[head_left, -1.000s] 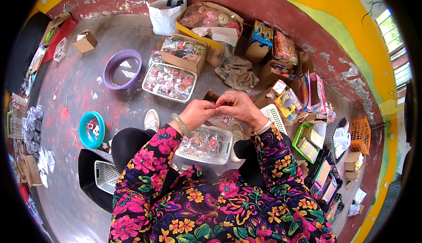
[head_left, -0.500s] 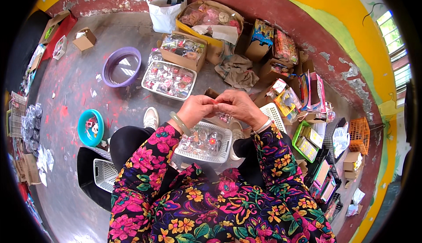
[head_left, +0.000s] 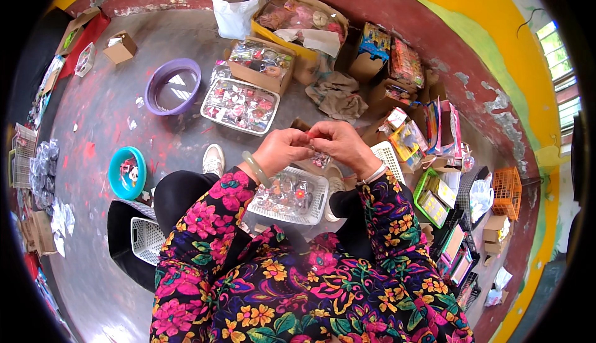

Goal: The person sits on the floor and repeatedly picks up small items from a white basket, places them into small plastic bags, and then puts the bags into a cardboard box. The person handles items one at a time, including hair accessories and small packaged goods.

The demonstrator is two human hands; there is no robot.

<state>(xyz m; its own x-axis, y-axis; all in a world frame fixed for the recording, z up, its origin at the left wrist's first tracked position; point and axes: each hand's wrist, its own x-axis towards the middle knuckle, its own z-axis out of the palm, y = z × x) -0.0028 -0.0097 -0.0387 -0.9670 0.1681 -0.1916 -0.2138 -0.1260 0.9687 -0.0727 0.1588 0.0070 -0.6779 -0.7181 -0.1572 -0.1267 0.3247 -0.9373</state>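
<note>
My left hand [head_left: 279, 151] and my right hand [head_left: 341, 148] meet in front of me, fingertips pinched together. Between them is something small with a hint of red, too small and covered to name. A pale bangle [head_left: 255, 168] circles my left wrist, a light band [head_left: 376, 173] my right. Below the hands, between my feet, stands a white perforated basket [head_left: 320, 199] of small clear-wrapped pieces, one with a red flower. Partly hidden behind my fingers, more clear-wrapped pieces [head_left: 320, 159] show next to a small brown box [head_left: 300, 124].
Farther off are a white tray [head_left: 208, 114] of wrapped trinkets, a cardboard box [head_left: 284, 83] and a purple basin [head_left: 149, 102]. At left sit a teal basin [head_left: 112, 175] and a white basket [head_left: 141, 253]. Along the right wall are a green tray [head_left: 420, 205] and an orange crate [head_left: 516, 195].
Both hands stay together, fingertips still pinched, with a slight shift in finger position. The view has tilted a little; the things on the floor stay where they were.
</note>
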